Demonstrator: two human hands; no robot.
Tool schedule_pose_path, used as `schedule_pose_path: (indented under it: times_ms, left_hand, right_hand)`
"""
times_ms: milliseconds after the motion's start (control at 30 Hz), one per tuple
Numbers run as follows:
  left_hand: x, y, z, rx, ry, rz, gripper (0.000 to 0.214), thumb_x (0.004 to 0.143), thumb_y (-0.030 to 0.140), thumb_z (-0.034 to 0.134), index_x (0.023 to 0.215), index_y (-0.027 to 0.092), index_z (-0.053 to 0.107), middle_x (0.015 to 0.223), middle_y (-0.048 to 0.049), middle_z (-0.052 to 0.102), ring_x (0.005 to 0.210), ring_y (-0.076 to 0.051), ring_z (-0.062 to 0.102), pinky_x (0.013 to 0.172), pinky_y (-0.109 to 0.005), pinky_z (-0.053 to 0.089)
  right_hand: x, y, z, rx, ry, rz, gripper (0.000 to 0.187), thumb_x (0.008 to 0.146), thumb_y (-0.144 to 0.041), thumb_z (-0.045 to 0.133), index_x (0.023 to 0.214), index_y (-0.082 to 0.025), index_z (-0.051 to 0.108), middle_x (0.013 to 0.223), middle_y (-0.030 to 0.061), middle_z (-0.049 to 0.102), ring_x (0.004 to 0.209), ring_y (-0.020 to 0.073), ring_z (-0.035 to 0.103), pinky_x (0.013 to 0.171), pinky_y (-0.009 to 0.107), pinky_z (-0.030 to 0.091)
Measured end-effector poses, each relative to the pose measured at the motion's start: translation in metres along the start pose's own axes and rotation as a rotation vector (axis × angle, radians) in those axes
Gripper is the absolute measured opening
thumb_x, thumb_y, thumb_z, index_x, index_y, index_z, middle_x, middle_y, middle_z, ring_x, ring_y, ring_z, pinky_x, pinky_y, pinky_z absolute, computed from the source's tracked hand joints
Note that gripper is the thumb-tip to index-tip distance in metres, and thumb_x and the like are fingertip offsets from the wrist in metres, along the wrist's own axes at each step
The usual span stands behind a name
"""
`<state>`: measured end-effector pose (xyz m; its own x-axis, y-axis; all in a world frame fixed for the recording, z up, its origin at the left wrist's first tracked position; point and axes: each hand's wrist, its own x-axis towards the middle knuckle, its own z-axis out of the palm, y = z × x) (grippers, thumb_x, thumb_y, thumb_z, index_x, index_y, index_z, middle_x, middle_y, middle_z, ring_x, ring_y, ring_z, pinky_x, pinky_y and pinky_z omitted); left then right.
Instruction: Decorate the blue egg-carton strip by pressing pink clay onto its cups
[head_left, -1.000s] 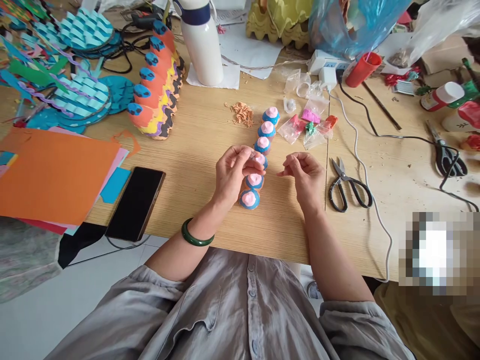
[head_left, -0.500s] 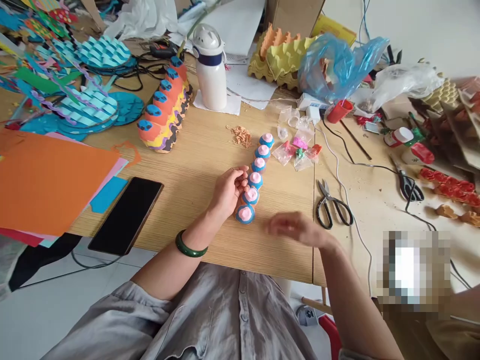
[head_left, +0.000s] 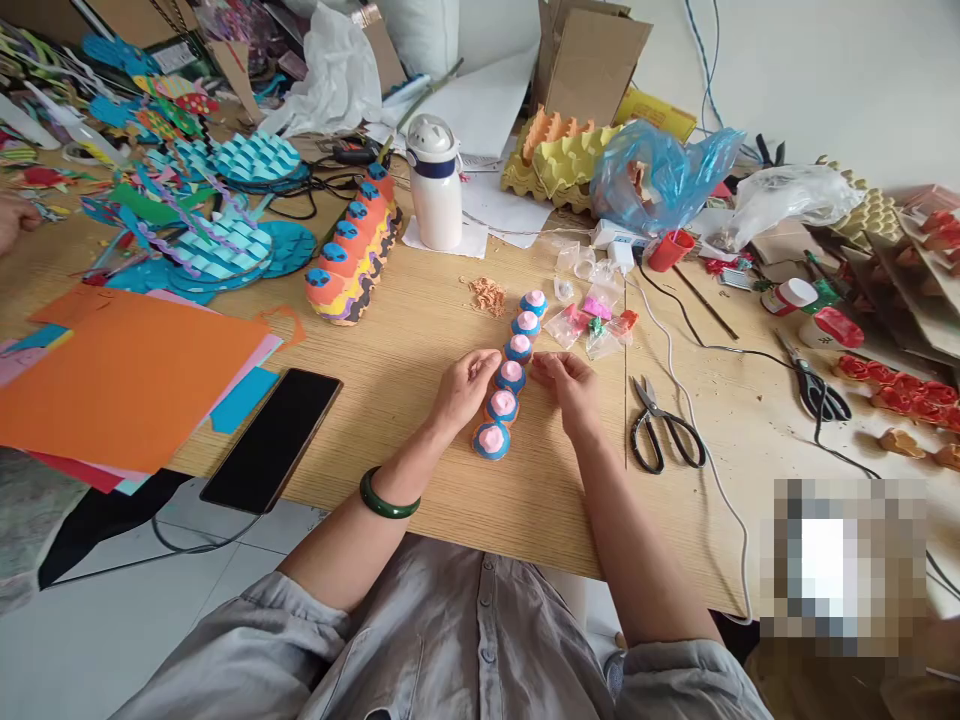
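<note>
So, right in the middle of the wooden table [head_left: 420, 500] there's a row of six little cups [head_left: 511, 376], all blue with pink blobs on top, running away from the person at a bit of a slant. Left hand [head_left: 466, 388] is on one side of it, fingers curled in with the thumb up near the fingertips, just beside the middle cups. Right hand [head_left: 571, 390] is across from it on the other side, fingers bent and bunched into a pinch. Honestly can't tell if either one is gripping anything, or if they're actually touching the row.

Left of the row's far end there's a pile of orange shavings [head_left: 487, 296], and to the right some small plastic bags [head_left: 596, 315] with pink, green and red stuff in them. Scissors [head_left: 654, 410] lie off to the right, blades slightly apart. Over on the left: a black phone [head_left: 271, 440], plus a painted egg carton [head_left: 352, 250] near a white bottle [head_left: 436, 205].
</note>
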<state>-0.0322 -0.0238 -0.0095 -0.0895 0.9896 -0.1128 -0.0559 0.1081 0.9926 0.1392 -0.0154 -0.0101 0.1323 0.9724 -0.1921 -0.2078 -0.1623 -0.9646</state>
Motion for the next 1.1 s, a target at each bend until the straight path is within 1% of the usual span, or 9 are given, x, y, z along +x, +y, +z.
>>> schedule_pose_path:
  times_ms: [100, 167, 233, 333, 500, 700, 833, 1000, 1100]
  left_hand:
    - [-0.002, 0.001, -0.001, 0.212, -0.016, 0.04, 0.041, 0.074, 0.045, 0.083, 0.103, 0.019, 0.073, 0.056, 0.0076, 0.05, 0.054, -0.009, 0.047, 0.052, -0.021, 0.035]
    - [-0.002, 0.001, -0.001, 0.24, -0.024, 0.056, 0.049, 0.069, 0.043, 0.088, 0.108, 0.019, 0.071, 0.056, 0.0082, 0.051, 0.055, -0.009, 0.049, 0.053, -0.02, 0.035]
    - [0.0, 0.0, -0.001, 0.187, -0.037, 0.024, 0.054, 0.067, 0.04, 0.089, 0.112, 0.018, 0.068, 0.057, 0.009, 0.052, 0.051, -0.009, 0.049, 0.051, -0.02, 0.035]
    - [0.003, 0.001, 0.002, 0.039, -0.091, -0.124, 0.058, 0.07, 0.036, 0.086, 0.118, 0.016, 0.062, 0.058, 0.0094, 0.054, 0.045, -0.009, 0.05, 0.046, -0.021, 0.038]
    - [0.006, 0.01, 0.009, -0.189, -0.114, -0.244, 0.039, 0.076, 0.018, 0.073, 0.113, 0.012, 0.061, 0.051, 0.011, 0.05, 0.043, -0.007, 0.045, 0.05, -0.022, 0.049]
    - [0.011, 0.009, 0.022, 0.007, -0.196, -0.174, 0.043, 0.075, 0.021, 0.079, 0.115, 0.013, 0.064, 0.06, 0.0051, 0.062, 0.043, -0.009, 0.053, 0.041, -0.02, 0.043]
    - [0.014, -0.001, 0.025, -0.025, -0.199, -0.113, 0.035, 0.083, 0.028, 0.073, 0.114, 0.016, 0.063, 0.063, 0.0042, 0.064, 0.041, -0.008, 0.05, 0.04, -0.02, 0.042]
    - [0.014, -0.008, 0.018, -0.085, -0.305, -0.056, 0.033, 0.084, 0.032, 0.072, 0.112, 0.018, 0.062, 0.06, 0.007, 0.059, 0.043, -0.008, 0.052, 0.044, -0.02, 0.042]
    - [0.011, -0.006, 0.017, -0.064, -0.27, -0.019, 0.032, 0.082, 0.033, 0.075, 0.107, 0.018, 0.061, 0.059, 0.009, 0.053, 0.044, -0.007, 0.049, 0.046, -0.019, 0.04]
  right_hand:
    - [-0.005, 0.013, 0.009, 0.048, -0.037, -0.064, 0.034, 0.073, -0.052, 0.083, 0.079, -0.021, 0.071, 0.097, 0.0042, 0.079, 0.092, 0.0185, 0.073, 0.098, 0.038, 0.058]
    - [-0.009, 0.017, 0.009, 0.058, -0.066, -0.108, 0.031, 0.076, -0.051, 0.08, 0.081, -0.022, 0.071, 0.106, 0.005, 0.079, 0.101, 0.0196, 0.073, 0.103, 0.038, 0.055]
    - [-0.011, 0.016, 0.007, 0.083, -0.094, -0.113, 0.028, 0.077, -0.049, 0.079, 0.081, -0.023, 0.071, 0.109, 0.0046, 0.079, 0.106, 0.0204, 0.071, 0.106, 0.039, 0.053]
    - [-0.012, 0.01, 0.003, 0.16, -0.126, -0.075, 0.025, 0.076, -0.046, 0.079, 0.077, -0.024, 0.068, 0.1, 0.0029, 0.079, 0.105, 0.0208, 0.071, 0.107, 0.04, 0.052]
    - [-0.01, 0.001, 0.001, 0.271, -0.146, -0.074, 0.021, 0.077, -0.041, 0.078, 0.074, -0.024, 0.068, 0.088, 0.0012, 0.074, 0.094, 0.0187, 0.07, 0.1, 0.037, 0.054]
    - [-0.007, 0.001, 0.0, 0.275, -0.058, -0.106, 0.023, 0.079, -0.045, 0.073, 0.074, -0.025, 0.063, 0.079, -0.0004, 0.066, 0.083, 0.017, 0.065, 0.095, 0.035, 0.053]
    - [-0.009, -0.002, -0.001, 0.238, -0.056, -0.113, 0.024, 0.08, -0.046, 0.071, 0.073, -0.025, 0.063, 0.076, -0.0005, 0.062, 0.08, 0.0167, 0.062, 0.088, 0.032, 0.053]
    - [-0.012, -0.005, 0.0, 0.201, -0.015, -0.092, 0.028, 0.079, -0.047, 0.071, 0.069, -0.025, 0.058, 0.072, -0.0012, 0.056, 0.075, 0.017, 0.058, 0.082, 0.032, 0.053]
    - [-0.012, -0.005, 0.0, 0.189, 0.039, -0.099, 0.03, 0.08, -0.05, 0.068, 0.071, -0.026, 0.054, 0.07, -0.0016, 0.054, 0.071, 0.0168, 0.056, 0.078, 0.032, 0.052]
